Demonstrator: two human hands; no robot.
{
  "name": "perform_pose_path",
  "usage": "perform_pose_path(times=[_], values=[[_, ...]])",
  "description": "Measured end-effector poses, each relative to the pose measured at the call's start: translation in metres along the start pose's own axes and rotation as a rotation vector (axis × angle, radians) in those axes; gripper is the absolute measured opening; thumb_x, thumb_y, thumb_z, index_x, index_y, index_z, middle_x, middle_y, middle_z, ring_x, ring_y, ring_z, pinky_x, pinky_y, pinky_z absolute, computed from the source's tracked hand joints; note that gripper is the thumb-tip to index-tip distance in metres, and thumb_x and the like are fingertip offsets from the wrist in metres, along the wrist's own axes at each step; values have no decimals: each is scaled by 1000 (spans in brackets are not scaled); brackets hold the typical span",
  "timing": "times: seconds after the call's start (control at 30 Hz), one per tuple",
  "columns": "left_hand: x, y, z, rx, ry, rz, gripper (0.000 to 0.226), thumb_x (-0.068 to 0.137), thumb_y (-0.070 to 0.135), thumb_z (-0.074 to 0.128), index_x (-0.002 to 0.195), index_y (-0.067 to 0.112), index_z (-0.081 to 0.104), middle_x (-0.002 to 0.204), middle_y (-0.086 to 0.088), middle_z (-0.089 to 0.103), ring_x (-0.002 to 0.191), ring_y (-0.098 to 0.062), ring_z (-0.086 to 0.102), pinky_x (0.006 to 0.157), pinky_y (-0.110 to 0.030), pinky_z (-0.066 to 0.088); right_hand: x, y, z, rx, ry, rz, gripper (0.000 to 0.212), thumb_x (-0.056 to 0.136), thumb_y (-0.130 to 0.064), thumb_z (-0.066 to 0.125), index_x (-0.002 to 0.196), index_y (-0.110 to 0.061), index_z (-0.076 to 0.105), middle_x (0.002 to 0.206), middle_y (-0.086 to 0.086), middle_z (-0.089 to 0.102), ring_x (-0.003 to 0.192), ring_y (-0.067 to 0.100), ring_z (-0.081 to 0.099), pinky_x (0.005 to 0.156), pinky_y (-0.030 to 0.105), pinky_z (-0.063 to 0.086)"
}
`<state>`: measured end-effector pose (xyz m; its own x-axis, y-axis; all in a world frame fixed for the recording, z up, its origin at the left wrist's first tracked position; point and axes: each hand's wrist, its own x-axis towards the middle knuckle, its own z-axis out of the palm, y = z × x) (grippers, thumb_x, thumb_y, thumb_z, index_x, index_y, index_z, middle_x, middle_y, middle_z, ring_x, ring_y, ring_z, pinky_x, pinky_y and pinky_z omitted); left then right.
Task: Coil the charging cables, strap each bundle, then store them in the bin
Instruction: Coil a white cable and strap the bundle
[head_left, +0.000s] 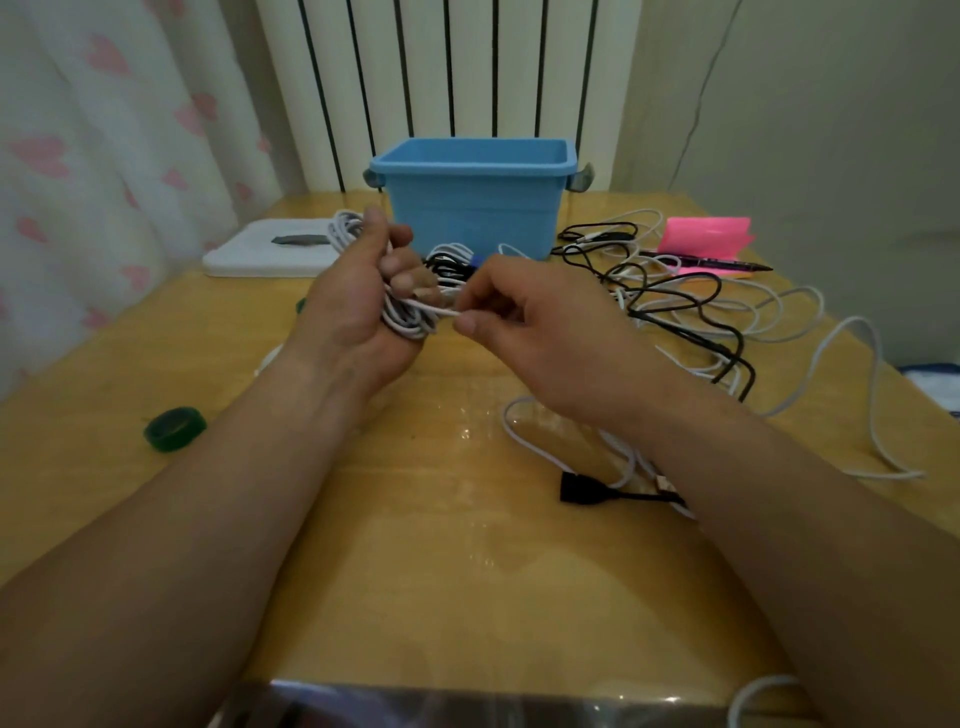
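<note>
White cable coil (408, 325) sits in the left hand (358, 306), its grip curled round the loops; the right hand (524, 317) pinches the free tail just beside it. Coiling looks nearly finished, and strapping likely follows, which calls for the green strap roll (174, 428) at near left. The blue bin (472, 208) stands far centre, loose cables (691, 312) crowd the right, and the tabletop (441, 545) gives moving room nearer.

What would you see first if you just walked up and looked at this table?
Right in the middle, the left hand grips a coil of white cable while the right hand pinches a strand of it. Behind them stands a bright blue bin, and to the right a tangle of black and white cables sprawls over the wooden table.
</note>
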<state>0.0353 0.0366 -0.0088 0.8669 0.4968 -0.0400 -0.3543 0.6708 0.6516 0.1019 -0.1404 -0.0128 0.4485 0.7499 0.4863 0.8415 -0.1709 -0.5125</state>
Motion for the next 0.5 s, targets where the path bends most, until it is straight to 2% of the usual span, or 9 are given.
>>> perform_pose_path(times=[0.1, 0.17, 0.27, 0.33, 0.4, 0.5], values=[[-1, 15, -8, -24, -18, 1, 41, 111, 52, 47, 87, 20, 57, 55, 8, 34, 42, -3, 33, 44, -17, 28, -1, 10, -11, -89, -67, 52, 17, 97, -43, 72, 92, -27, 69, 79, -12, 63, 77, 4, 58, 65, 29, 44], [-2, 25, -14, 36, -13, -13, 42, 109, 56, 49, 87, 21, 58, 54, 8, 34, 40, -3, 31, 42, -17, 25, 1, 18, -20, -78, -40, 98, 22, 98, -46, 71, 88, -27, 68, 77, -12, 62, 76, 3, 57, 64, 30, 40], [-7, 21, -15, 361, -87, -86, 43, 102, 63, 59, 93, 21, 60, 57, 9, 35, 40, -4, 33, 39, -18, 28, 4, 22, -25, -23, 0, 139, 19, 98, -44, 71, 90, -27, 71, 80, -11, 66, 79, 6, 59, 66, 32, 44], [-12, 10, -9, 596, -190, -142, 48, 93, 67, 65, 99, 19, 61, 60, 6, 36, 41, -6, 32, 38, -19, 27, 4, 19, -23, -3, 18, 149, 11, 100, -37, 69, 98, -28, 74, 87, -12, 69, 84, 6, 62, 70, 32, 47], [-17, -1, -2, 778, -311, -187, 53, 88, 68, 69, 101, 17, 63, 65, 2, 37, 43, -7, 30, 40, -19, 27, 3, 17, -23, -8, 42, 157, 7, 99, -32, 69, 103, -28, 72, 88, -14, 67, 82, 2, 61, 68, 28, 45], [-21, -15, 3, 949, -436, -213, 44, 90, 57, 72, 103, 15, 63, 70, -2, 42, 47, -9, 31, 40, -19, 29, 2, 15, -27, -48, 23, 180, 19, 94, -29, 72, 113, -30, 67, 87, -15, 61, 78, 1, 56, 61, 24, 37]])
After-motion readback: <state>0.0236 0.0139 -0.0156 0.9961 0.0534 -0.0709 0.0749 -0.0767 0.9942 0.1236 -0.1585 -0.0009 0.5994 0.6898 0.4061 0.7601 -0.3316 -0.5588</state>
